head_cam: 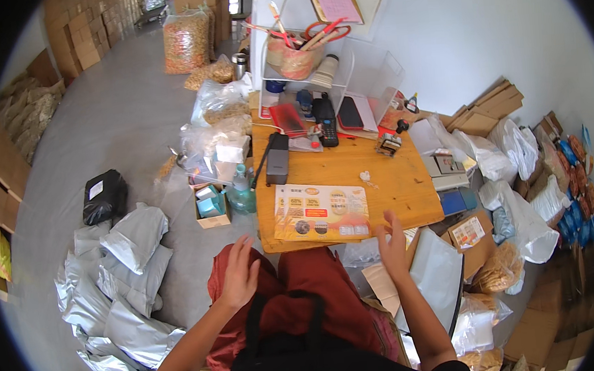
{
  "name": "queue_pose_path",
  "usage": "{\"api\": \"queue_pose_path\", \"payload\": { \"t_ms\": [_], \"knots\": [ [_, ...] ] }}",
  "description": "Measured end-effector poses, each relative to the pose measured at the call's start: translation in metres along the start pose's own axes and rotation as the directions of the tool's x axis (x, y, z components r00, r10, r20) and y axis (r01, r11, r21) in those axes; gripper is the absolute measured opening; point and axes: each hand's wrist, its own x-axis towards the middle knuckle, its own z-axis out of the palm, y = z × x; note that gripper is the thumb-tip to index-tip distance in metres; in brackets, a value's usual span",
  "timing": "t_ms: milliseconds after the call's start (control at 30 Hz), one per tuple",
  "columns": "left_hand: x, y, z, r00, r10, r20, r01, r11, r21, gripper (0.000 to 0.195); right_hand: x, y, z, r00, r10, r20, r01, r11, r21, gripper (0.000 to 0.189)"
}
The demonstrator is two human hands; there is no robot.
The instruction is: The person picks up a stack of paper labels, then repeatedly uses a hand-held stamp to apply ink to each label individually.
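Note:
My left hand (239, 275) hovers above my left knee, holding nothing, its fingers a little apart. At the front right corner of the wooden table (321, 165), my right hand (393, 245) is raised and also bare. Between the two hands, a stack of printed orange-and-white leaflets (322, 212) lies along the table's front edge. Behind it stands a dark grey device (277, 160) with a strap. A black handheld terminal (327, 124), a phone (349, 112), a self-inking stamp (388, 144) and a crumpled white scrap (365, 176) are also on the tabletop.
Silver mailing bags (140, 323) and a black parcel (104, 197) lie on the floor at left. A green spray bottle (242, 195) and small carton (213, 222) stand beside the table. White plastic bags (524, 220) crowd the right. A shelf holds a pen pot (295, 57).

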Motion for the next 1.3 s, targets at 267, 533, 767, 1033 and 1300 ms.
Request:
{"api": "queue_pose_path", "payload": {
  "t_ms": [267, 533, 767, 1033, 1300],
  "knots": [
    [0.099, -0.013, 0.038, 0.855, -0.411, 0.317, 0.518, 0.636, -0.572, 0.037, 0.062, 0.025, 0.062, 0.94, 0.272, 0.204, -0.235, 0.954, -0.186, 0.031],
    [0.11, -0.003, 0.027, 0.723, -0.554, 0.413, 0.689, 0.528, -0.497, 0.03, 0.053, 0.027, 0.076, 0.945, 0.223, 0.24, -0.182, 0.966, -0.182, 0.043],
    [0.071, -0.022, 0.038, 0.838, -0.546, -0.014, 0.518, 0.802, -0.296, 0.046, 0.035, -0.011, 0.081, 0.975, 0.05, 0.216, -0.035, 0.997, -0.072, 0.029],
    [0.069, -0.027, 0.041, 0.72, -0.588, 0.368, 0.604, 0.272, -0.749, 0.043, 0.042, 0.0, 0.081, 0.95, 0.196, 0.241, -0.187, 0.981, -0.058, 0.014],
    [0.058, -0.029, 0.023, 0.662, -0.665, 0.345, 0.61, 0.21, -0.764, 0.031, 0.009, -0.003, 0.087, 0.946, 0.174, 0.274, -0.253, 0.923, 0.291, 0.027]
  ]
}}
